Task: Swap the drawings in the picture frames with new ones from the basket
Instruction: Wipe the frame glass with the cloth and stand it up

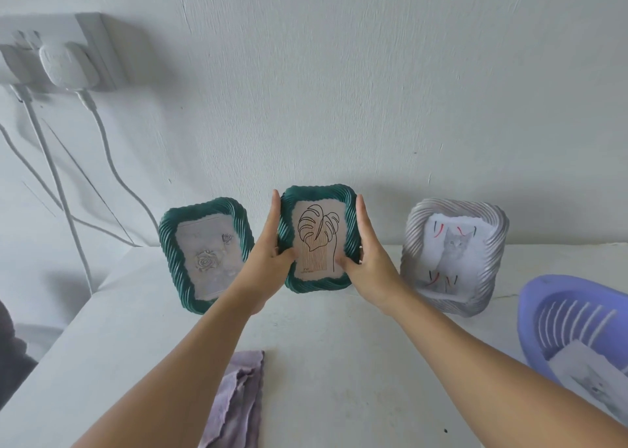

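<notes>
Three picture frames stand against the wall on a white table (339, 362). The middle green frame (317, 196) shows a line drawing of a leaf (317, 240). My left hand (270, 253) grips its left edge and my right hand (368, 253) grips its right edge, thumbs on the front. The left green frame (170, 243) holds a pale rose drawing (209, 259). The right silver frame (413, 240) holds a cat picture (453, 250). A purple basket (543, 298) at the right edge contains a paper with a picture (591, 383).
A lilac cloth (238, 400) lies on the table near its front, between my forearms. White plugs (68, 63) and cables (112, 148) hang on the wall at upper left. The table's left edge runs diagonally at left.
</notes>
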